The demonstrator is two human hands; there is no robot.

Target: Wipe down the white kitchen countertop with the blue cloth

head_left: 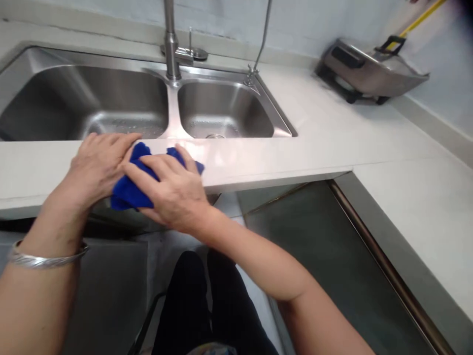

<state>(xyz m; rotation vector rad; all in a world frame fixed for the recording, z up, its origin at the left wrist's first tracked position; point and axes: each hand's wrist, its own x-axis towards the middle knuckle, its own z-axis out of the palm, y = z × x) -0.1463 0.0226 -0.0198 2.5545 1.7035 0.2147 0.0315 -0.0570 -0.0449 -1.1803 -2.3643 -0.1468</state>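
A blue cloth [130,191] lies bunched on the front strip of the white countertop [258,158], just before the double steel sink [111,98]. My left hand [96,165] presses flat on the cloth's left side, a silver bangle on that wrist. My right hand [173,190] lies over the cloth's right side with fingers spread across it. Much of the cloth is hidden beneath both hands.
A tall steel faucet [170,44] stands behind the sink divider, with a thin hose [260,44] to its right. A tilted steel appliance with a lid [365,71] sits at the back right corner. The counter turns along the right side above dark cabinet fronts [332,256].
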